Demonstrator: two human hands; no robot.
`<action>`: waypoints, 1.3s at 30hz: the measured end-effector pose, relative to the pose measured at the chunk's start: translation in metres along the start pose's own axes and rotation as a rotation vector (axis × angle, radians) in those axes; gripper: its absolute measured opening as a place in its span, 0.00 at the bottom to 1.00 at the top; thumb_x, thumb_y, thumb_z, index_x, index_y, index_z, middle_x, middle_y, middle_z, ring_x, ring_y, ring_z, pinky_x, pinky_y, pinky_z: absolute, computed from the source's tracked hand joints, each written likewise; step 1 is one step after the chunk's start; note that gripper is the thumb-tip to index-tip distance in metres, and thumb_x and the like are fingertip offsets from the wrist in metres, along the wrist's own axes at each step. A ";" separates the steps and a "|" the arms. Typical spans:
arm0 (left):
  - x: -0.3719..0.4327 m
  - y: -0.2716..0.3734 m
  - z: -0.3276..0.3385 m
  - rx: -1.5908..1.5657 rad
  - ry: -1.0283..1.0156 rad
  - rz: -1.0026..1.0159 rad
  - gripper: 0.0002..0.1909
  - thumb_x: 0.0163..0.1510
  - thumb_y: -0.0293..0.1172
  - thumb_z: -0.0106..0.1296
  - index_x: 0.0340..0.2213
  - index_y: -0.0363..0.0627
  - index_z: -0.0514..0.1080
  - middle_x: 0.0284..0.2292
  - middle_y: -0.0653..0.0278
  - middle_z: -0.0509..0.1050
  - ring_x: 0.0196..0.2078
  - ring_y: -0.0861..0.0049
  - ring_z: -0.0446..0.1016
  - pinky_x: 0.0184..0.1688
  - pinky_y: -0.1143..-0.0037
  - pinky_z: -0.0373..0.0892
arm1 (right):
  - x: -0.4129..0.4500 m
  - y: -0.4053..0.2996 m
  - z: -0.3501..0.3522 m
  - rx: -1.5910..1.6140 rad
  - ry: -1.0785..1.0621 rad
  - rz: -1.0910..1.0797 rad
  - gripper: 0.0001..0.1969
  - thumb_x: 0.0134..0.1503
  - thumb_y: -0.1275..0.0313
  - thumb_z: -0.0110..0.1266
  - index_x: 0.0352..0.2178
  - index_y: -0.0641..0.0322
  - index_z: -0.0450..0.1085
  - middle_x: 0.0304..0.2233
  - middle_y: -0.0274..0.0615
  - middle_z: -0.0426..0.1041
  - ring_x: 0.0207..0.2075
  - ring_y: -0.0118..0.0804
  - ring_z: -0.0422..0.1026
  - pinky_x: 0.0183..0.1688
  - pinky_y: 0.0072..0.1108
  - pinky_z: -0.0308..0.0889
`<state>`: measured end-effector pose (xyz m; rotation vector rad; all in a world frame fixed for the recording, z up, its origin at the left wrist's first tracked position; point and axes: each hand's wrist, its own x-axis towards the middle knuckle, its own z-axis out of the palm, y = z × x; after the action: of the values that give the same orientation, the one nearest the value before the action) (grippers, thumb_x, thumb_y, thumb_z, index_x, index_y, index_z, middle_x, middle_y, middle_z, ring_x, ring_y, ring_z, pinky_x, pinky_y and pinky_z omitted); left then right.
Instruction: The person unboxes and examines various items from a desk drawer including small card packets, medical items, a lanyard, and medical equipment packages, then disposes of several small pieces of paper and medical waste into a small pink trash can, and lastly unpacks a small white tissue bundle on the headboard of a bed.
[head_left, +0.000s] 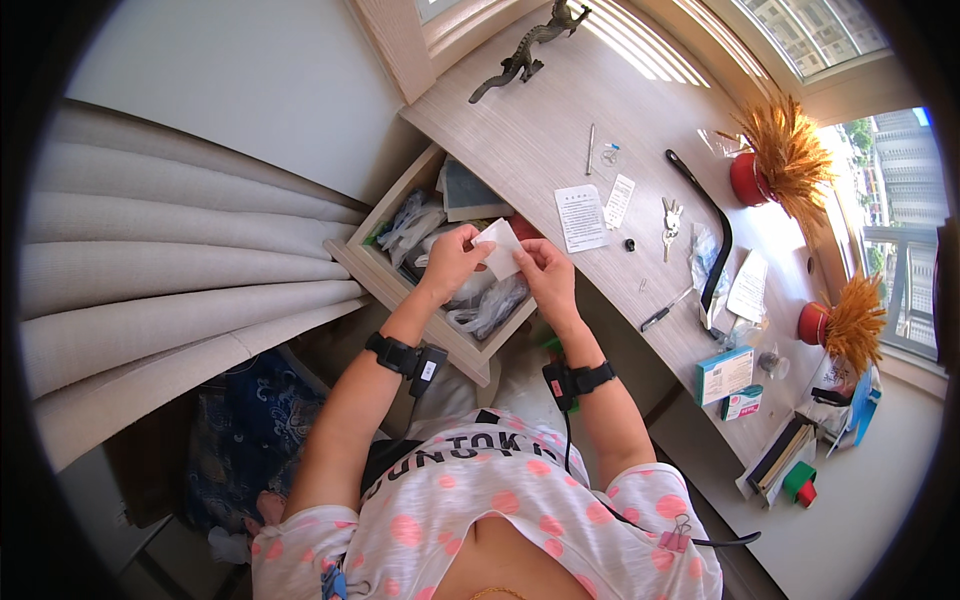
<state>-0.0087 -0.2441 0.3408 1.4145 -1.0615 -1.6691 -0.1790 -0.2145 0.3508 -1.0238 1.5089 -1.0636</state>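
Observation:
Between my two hands is a small folded white paper (500, 251). My left hand (452, 262) pinches its left corner with thumb and fingers, while my right hand (549, 274) grips the right edge. Both hands are above an open wooden drawer (487, 350). Inside it lie crumpled clear plastic bags (491, 309), more bags (411, 225) at the left, and a flat grey-blue item (471, 192) towards the back. Part of the drawer's contents is hidden behind my hands and the paper.
The desk (517, 142) holds a printed sheet (582, 217), a receipt-like slip (619, 201), keys (670, 229), a pen (657, 319), a long black strip-like object (709, 202) and small boxes (724, 375). Red pots of dried stalks (748, 180) stand by the window. A pleated curtain (195, 217) hangs left.

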 end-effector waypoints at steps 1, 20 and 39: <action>0.000 0.003 0.003 -0.119 0.087 -0.052 0.08 0.47 0.29 0.53 0.26 0.35 0.68 0.22 0.66 0.71 0.23 0.85 0.69 0.26 0.81 0.68 | -0.001 -0.009 -0.006 -0.165 0.128 -0.117 0.14 0.48 0.73 0.57 0.36 0.69 0.67 0.33 0.42 0.72 0.32 0.32 0.71 0.37 0.21 0.66; 0.014 -0.015 0.069 -0.745 -0.048 -0.250 0.17 0.58 0.39 0.35 0.40 0.39 0.65 0.39 0.56 0.71 0.45 0.66 0.69 0.47 0.68 0.66 | -0.010 -0.017 -0.033 -0.663 0.111 -0.701 0.18 0.45 0.78 0.52 0.41 0.57 0.70 0.45 0.36 0.69 0.51 0.41 0.63 0.51 0.33 0.55; 0.016 -0.013 0.070 -0.850 0.172 -0.098 0.19 0.53 0.19 0.35 0.48 0.32 0.59 0.46 0.53 0.66 0.48 0.65 0.67 0.50 0.68 0.65 | 0.018 -0.013 -0.056 -0.687 0.145 -0.566 0.26 0.48 0.64 0.56 0.49 0.59 0.62 0.55 0.49 0.56 0.58 0.48 0.51 0.57 0.38 0.46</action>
<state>-0.0804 -0.2425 0.3272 1.0073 -0.1215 -1.7160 -0.2361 -0.2280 0.3662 -1.9722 1.8041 -1.0185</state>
